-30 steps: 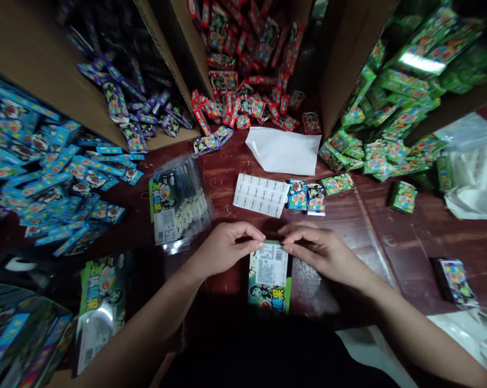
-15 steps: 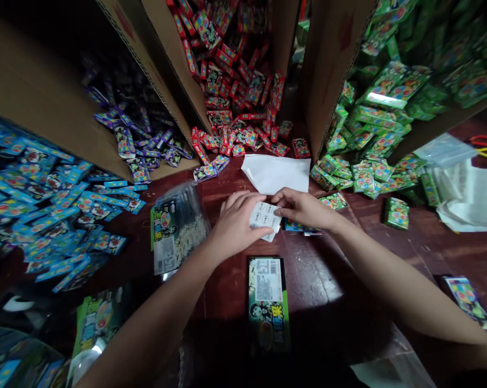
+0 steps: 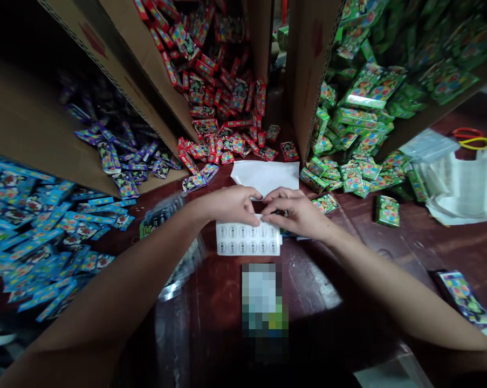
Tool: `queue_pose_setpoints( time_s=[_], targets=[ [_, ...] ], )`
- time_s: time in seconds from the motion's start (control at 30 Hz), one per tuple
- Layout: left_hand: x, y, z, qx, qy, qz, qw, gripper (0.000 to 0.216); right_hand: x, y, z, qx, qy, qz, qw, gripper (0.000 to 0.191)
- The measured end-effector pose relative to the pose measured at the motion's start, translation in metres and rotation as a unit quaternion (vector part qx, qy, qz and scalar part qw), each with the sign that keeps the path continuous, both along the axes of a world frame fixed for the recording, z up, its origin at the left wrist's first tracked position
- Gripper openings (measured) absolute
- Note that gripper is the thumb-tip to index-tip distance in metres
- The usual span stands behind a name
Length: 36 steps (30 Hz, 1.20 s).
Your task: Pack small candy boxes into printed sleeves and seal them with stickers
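A white sheet of round stickers with dark printing lies nearly flat before me, its printed rows facing up. My left hand has its thumb and curled fingers on the sheet's upper edge. Beside it my right hand pinches that edge near the middle, fingertips almost meeting the left ones. Below the sheet is a dark package, blurred into blocks. A blue packet, mostly hidden, is under my right hand. Behind both hands rests a blank white paper.
Cardboard boxes spill small packs: purple, red and green. Blue packs pile up at the left. Clear plastic packaging is by my left forearm. White bags and a single green pack are at the right.
The sticker sheet has been turned and spread out wider, showing more stickers. My left hand has moved up to its top edge, close to the right. The camera view has shifted slightly.
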<state>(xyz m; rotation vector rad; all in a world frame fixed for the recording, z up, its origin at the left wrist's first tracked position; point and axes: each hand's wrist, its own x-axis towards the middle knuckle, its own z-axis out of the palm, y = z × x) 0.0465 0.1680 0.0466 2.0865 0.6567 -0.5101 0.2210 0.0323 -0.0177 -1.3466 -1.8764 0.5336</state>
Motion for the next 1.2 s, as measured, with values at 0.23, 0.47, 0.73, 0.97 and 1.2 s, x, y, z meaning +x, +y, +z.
queue_pose_setpoints(
  time_s=[0.23,0.47,0.73,0.97,1.2],
  targets=[
    [-0.003,0.017,-0.019,-0.154,0.037,-0.043,0.986,0.045,0.005,-0.013,0.014,0.122,0.0,0.008,0.993,0.01],
    [-0.007,0.024,-0.024,-0.22,0.052,-0.053,0.973,0.037,0.015,-0.01,0.021,0.049,-0.028,0.139,0.989,0.027],
    [-0.003,0.022,-0.035,-0.368,0.066,-0.042,0.927,0.027,0.005,-0.009,0.013,0.065,-0.109,0.16,0.979,0.04],
    [0.001,0.026,-0.034,-0.43,0.06,-0.071,0.898,0.034,0.001,-0.016,0.016,0.129,-0.11,0.145,0.975,0.06],
    [0.005,0.023,-0.026,-0.392,0.046,-0.093,0.914,0.028,0.001,-0.018,0.016,0.112,-0.115,0.144,0.977,0.069]
  ],
)
